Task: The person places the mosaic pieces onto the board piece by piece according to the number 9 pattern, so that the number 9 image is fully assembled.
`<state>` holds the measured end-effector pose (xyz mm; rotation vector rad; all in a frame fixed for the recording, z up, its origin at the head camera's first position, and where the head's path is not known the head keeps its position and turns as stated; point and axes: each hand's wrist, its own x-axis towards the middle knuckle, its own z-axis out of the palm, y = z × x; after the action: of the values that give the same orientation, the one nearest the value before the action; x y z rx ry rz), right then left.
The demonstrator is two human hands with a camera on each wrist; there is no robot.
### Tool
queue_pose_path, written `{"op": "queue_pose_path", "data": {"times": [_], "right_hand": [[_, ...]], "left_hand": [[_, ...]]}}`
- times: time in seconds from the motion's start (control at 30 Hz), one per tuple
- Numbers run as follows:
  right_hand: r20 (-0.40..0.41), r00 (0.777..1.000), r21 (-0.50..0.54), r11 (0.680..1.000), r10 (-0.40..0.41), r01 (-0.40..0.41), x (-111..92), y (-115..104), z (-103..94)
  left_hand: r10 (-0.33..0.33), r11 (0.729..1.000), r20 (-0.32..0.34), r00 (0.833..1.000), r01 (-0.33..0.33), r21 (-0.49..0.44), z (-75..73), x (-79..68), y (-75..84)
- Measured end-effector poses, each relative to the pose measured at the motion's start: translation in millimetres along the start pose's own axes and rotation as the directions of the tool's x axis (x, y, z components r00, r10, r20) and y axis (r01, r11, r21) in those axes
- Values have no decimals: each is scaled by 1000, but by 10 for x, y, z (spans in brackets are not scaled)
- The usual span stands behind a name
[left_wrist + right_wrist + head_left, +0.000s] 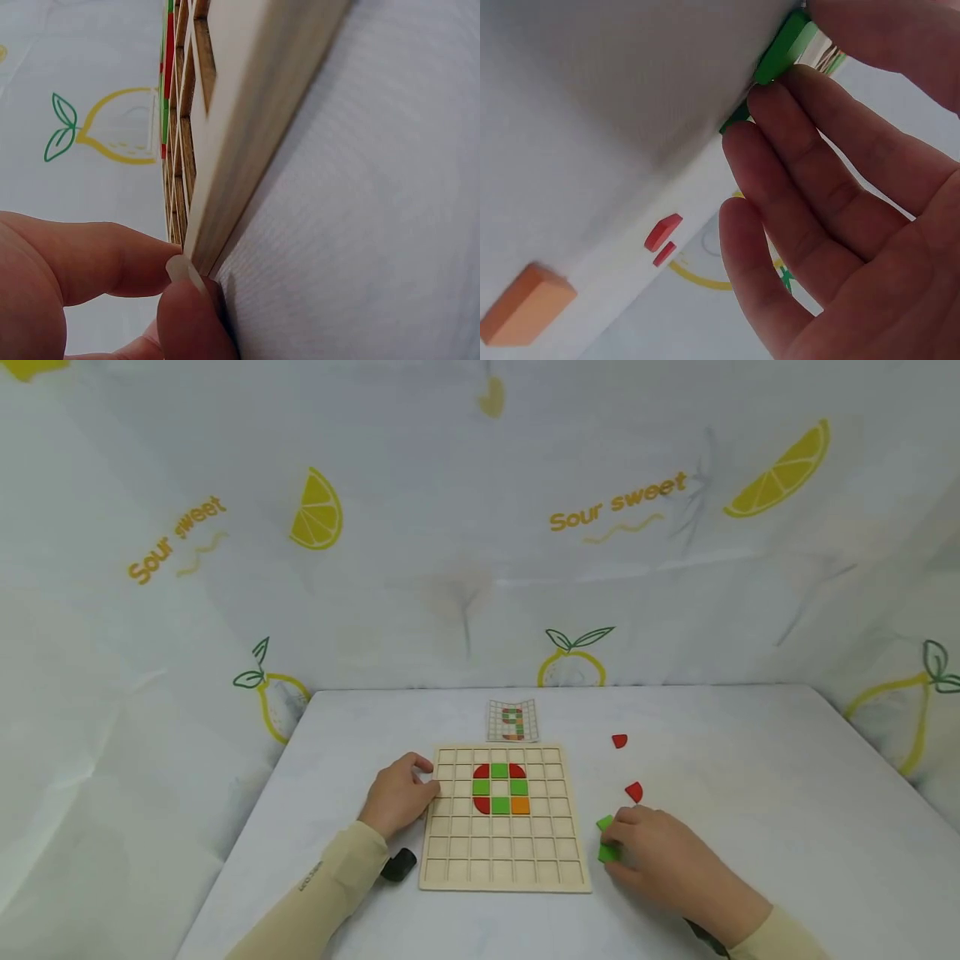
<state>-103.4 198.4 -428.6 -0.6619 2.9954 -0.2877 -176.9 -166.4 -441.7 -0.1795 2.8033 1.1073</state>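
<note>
A light wooden grid board [502, 875] lies on the table, with a small ring of red, green and orange tiles set in its upper cells. My left hand [399, 795] is at the board's left edge; in the left wrist view its thumb and a finger pinch the wooden rim [247, 120]. To the right of the board, my right hand [663, 860] pinches a green square tile [786, 46] between thumb and fingertips, low over the table. Another green tile [604, 822] lies just beyond those fingertips, partly covered by them in the right wrist view.
Two red quarter-round tiles [619, 741] lie farther back on the right. An orange tile [529, 304] shows in the right wrist view. Behind the board is a pattern card [495, 722] with a coloured figure. A black object [399, 865] sits by the left sleeve.
</note>
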Motion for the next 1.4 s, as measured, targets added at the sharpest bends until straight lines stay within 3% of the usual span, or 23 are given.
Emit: {"op": "queue_pose_path", "data": {"times": [0.27,0.47,0.63,0.83,1.4], "right_hand": [[51,997,17,998,58,-59,111,-60,-5],[-25,998,36,998,-52,53,195,-85,-58],[-9,998,62,996,-69,69,358,-197,-103],[-44,988,41,988,-149,151,544,-327,-137],[-34,981,56,980,-191,192,824,-569,-26]], "left_hand": [[-1,1000,-3,1000,1,-2,18,24,22],[-1,1000,-7,1000,1,5,23,38,6],[-6,1000,-6,1000,6,1,34,61,-13],[-4,1000,-8,1000,4,-9,50,66,25],[-25,1000,-7,1000,25,-8,37,59,-4]]}}
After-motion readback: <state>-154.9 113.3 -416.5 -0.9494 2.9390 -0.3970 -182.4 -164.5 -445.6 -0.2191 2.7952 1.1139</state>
